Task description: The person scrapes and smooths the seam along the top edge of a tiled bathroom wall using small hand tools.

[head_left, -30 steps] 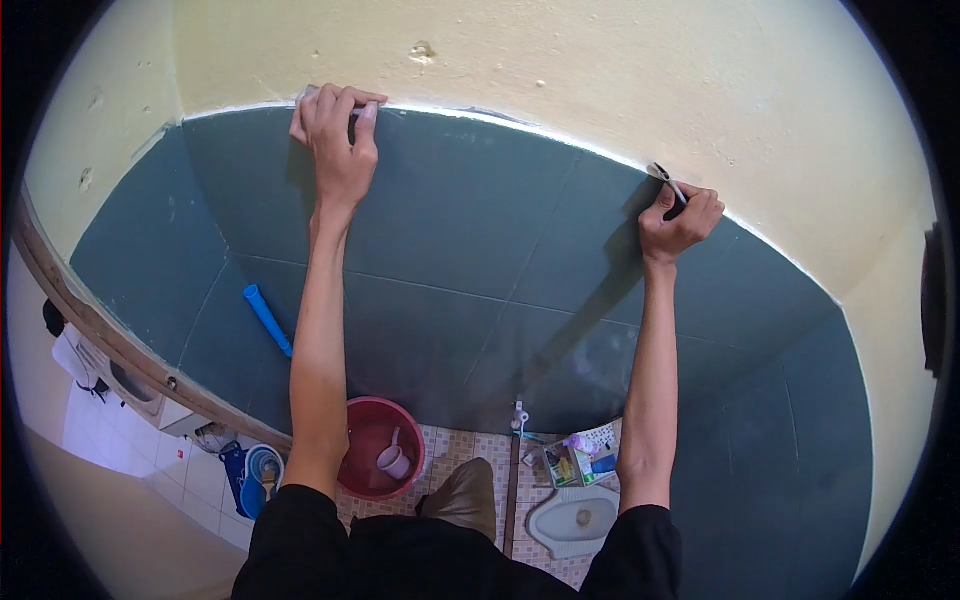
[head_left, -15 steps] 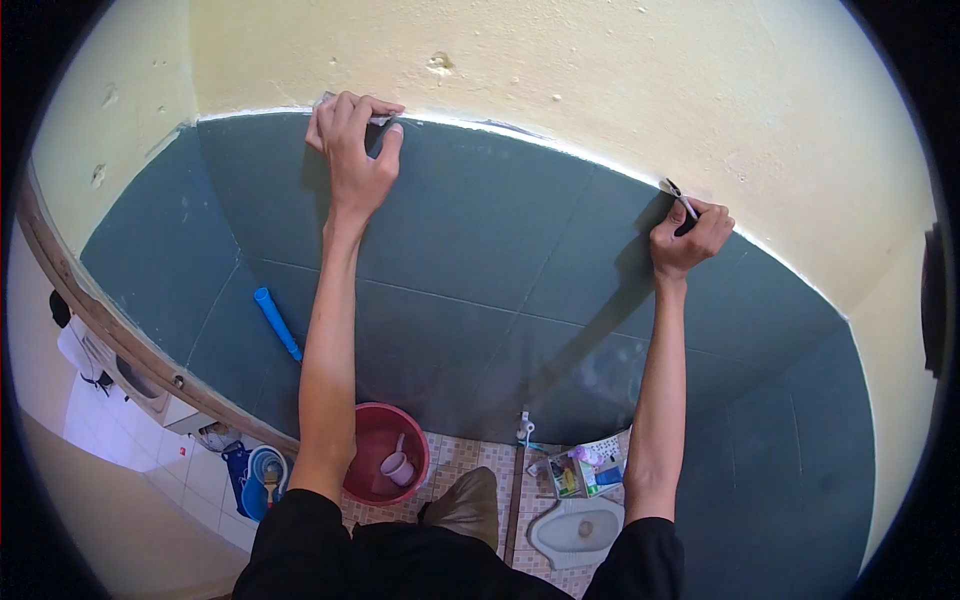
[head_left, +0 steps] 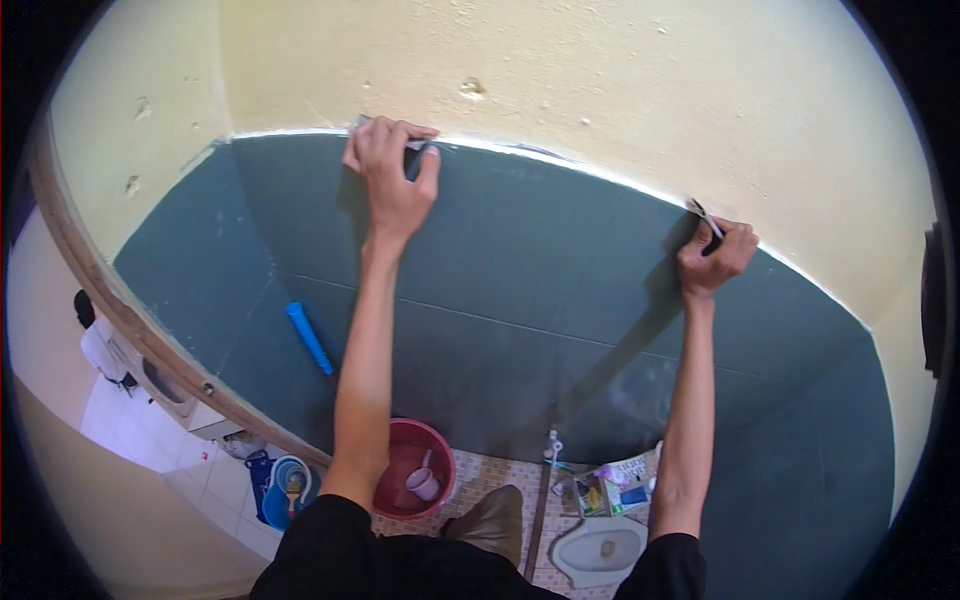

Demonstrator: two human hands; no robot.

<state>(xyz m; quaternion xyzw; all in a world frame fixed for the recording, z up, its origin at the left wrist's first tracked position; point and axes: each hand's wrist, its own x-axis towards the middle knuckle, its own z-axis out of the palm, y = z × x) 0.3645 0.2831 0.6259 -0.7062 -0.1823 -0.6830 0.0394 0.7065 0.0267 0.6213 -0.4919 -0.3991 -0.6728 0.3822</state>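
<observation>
My left hand (head_left: 395,185) is closed round a thin, pale, flat piece (head_left: 420,143) at the white top edge of the dark tiled wall (head_left: 480,260); most of that piece is hidden by the fingers. Further right, my right hand (head_left: 717,258) grips a slim tool (head_left: 706,215) with a dark tip and a light handle. Its tip lies against the white strip (head_left: 640,186) where the dark tiles meet the cream wall (head_left: 620,80).
Below are a red tub (head_left: 402,458) with a pink dipper (head_left: 423,484), a squat toilet (head_left: 598,552), a tap (head_left: 553,447) and a box of toiletries (head_left: 612,490). A blue pipe (head_left: 310,338) stands at left, above a blue bucket (head_left: 286,503).
The whole view has shifted, so the walls, floor items and both hands appear further right and lower. Both hands keep their grips and stay at about the same places on the wall edge.
</observation>
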